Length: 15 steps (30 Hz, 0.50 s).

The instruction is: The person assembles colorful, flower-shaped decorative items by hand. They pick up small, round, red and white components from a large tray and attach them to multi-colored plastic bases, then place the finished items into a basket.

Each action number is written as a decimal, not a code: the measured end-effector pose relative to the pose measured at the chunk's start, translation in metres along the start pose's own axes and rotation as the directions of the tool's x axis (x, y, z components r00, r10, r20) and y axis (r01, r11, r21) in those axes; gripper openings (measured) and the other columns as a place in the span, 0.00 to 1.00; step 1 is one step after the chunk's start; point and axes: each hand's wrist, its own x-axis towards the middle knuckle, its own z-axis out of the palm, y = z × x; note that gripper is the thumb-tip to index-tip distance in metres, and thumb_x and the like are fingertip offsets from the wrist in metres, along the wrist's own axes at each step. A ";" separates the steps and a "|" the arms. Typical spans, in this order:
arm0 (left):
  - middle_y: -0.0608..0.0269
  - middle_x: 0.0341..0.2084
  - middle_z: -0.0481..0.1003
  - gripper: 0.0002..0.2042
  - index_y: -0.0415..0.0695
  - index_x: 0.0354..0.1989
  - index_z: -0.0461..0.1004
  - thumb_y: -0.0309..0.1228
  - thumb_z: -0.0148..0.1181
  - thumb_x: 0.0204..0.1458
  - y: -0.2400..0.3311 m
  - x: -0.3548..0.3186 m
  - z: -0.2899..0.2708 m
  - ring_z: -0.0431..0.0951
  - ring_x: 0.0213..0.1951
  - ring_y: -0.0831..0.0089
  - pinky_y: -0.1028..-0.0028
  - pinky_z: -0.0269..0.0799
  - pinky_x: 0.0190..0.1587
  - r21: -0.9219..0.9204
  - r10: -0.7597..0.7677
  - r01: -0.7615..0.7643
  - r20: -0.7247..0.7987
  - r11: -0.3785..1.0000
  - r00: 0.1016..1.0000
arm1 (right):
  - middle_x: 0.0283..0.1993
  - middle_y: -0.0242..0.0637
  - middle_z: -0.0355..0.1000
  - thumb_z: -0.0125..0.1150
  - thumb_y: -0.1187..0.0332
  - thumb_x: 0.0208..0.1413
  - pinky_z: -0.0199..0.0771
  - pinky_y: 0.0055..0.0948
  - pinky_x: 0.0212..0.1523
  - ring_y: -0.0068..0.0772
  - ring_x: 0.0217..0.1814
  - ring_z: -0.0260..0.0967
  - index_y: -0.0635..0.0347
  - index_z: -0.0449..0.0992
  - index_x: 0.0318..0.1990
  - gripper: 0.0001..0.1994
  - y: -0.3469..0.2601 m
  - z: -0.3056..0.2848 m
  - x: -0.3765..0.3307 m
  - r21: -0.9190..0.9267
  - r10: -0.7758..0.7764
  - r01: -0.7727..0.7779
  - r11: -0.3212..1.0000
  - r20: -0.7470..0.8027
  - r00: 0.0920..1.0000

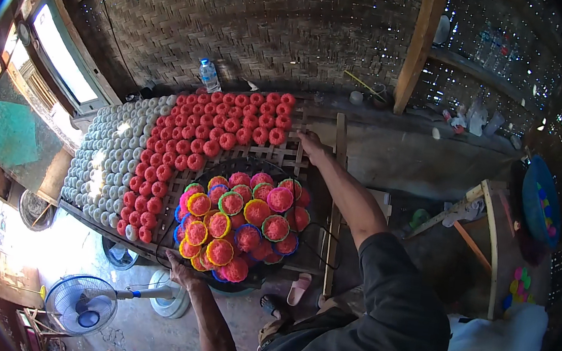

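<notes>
On a slatted wooden rack (276, 153) lie close rows of small round pieces with dimpled tops, white pieces (111, 152) at the left and red pieces (222, 122) to their right. At the rack's near right, a round dark tray (231, 166) bears a heap of red, shredded-looking pieces in bright scalloped cups (250, 213). My left hand (182, 271) is closed at the rack's near edge, beside the tray. Farther off, my right hand (309, 146) rests with bent fingers on the slats, past the tray's far side. Both hands' fingertips are partly hidden.
A water bottle (209, 75) stands by the woven wall. Near left are a standing fan (82, 305) and a pale bucket (169, 297). A wooden pole (335, 208) runs along the rack's right end. Farther right are a wooden frame (490, 250) and a blue basin (541, 200).
</notes>
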 end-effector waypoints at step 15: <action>0.52 0.39 0.76 0.32 0.32 0.47 0.69 0.52 0.70 0.49 0.017 -0.020 -0.013 0.79 0.35 0.66 0.67 0.79 0.38 0.129 -0.081 0.064 0.128 0.990 0.988 | 0.50 0.34 0.74 0.56 0.58 0.65 0.74 0.24 0.43 0.22 0.49 0.72 0.60 0.72 0.57 0.19 -0.041 -0.080 -0.265 0.092 -0.243 0.263 0.961 -0.179 0.953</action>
